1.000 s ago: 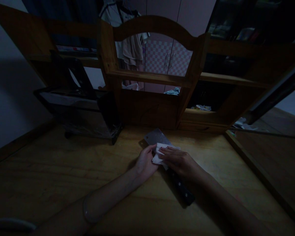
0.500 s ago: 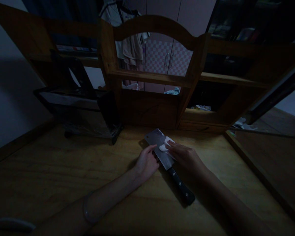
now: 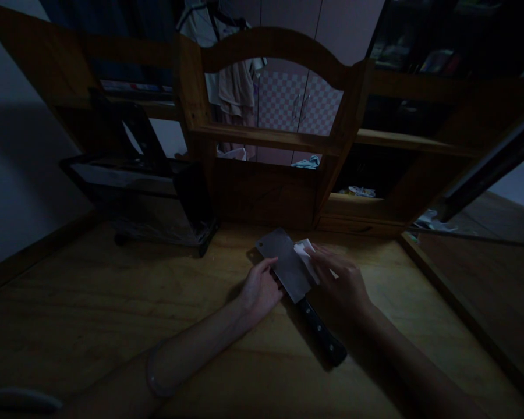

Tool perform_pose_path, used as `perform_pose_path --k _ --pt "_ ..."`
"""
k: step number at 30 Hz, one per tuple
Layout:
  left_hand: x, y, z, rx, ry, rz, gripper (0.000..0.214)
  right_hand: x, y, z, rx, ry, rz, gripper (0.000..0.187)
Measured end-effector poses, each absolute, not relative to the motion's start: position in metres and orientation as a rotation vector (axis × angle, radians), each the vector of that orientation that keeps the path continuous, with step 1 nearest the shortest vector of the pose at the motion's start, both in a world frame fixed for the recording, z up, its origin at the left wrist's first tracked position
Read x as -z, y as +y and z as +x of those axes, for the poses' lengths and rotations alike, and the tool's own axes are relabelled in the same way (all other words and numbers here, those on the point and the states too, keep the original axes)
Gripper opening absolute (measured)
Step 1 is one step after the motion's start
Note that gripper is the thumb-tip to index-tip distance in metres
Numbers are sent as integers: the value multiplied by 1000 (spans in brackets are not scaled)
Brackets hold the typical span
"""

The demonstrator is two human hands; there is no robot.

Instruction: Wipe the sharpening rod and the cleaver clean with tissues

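A cleaver [image 3: 288, 267] with a wide grey blade and a black riveted handle [image 3: 322, 338] lies flat on the wooden desk [image 3: 113, 302]. My left hand [image 3: 260, 290] rests at the blade's left edge, its fingers curled against the metal. My right hand [image 3: 343, 280] sits just right of the blade and presses a small white folded tissue [image 3: 306, 254] at the blade's right edge, fingers together over it.
A black wire rack [image 3: 135, 192] stands at the back left of the desk. A wooden shelf unit [image 3: 271, 139] rises behind the cleaver, with small items on its ledges. The desk's raised right edge [image 3: 454, 302] runs diagonally. The room is dim.
My right hand has carried the tissue from the middle of the blade up and off to its right edge. The blade's face is now bare. My left hand has stayed put.
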State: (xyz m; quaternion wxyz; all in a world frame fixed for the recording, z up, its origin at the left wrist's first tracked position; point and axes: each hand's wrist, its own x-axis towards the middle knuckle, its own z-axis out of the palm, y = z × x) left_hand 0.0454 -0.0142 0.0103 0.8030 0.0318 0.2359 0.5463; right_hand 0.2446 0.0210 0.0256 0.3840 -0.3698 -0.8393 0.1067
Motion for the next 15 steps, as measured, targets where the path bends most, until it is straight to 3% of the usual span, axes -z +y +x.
perform_pose_path --k 7,15 --pt "-13 -14 43 -1031 478 149 19 -42 -1 226 -564 -2556 -527 43" --pt "-12 -12 45 -1072 394 113 16 -43 5 229 -596 -2558 -535 42"
